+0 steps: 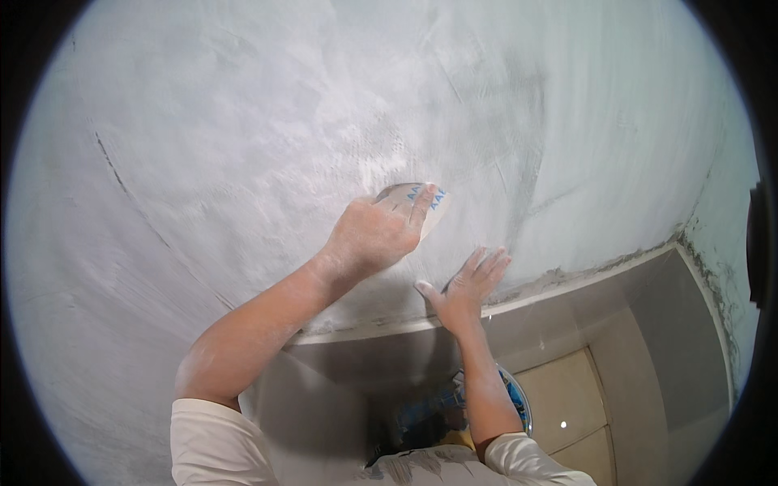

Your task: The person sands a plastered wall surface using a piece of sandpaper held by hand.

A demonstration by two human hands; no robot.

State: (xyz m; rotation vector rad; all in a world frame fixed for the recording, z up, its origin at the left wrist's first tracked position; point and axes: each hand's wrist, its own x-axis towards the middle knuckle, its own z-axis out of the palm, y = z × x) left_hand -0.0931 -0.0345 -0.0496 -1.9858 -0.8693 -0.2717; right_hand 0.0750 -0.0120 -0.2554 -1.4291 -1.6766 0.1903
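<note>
My left hand presses a sheet of sandpaper against the plastered wall. The sheet's pale backing with blue print faces me, and my index finger lies stretched over it; its abrasive side is hidden. Lower and to the right, my right hand rests on the wall with fingers spread, just above a pale edge strip. Both hands and forearms are dusted white. Around the sandpaper the wall shows scuffed, textured marks and white powder.
A pale edge strip borders the plaster, with grey wall tiles beyond it. Beige floor tiles lie below. A round, blue-patterned object is partly hidden behind my right arm. Rough plaster marks the right corner.
</note>
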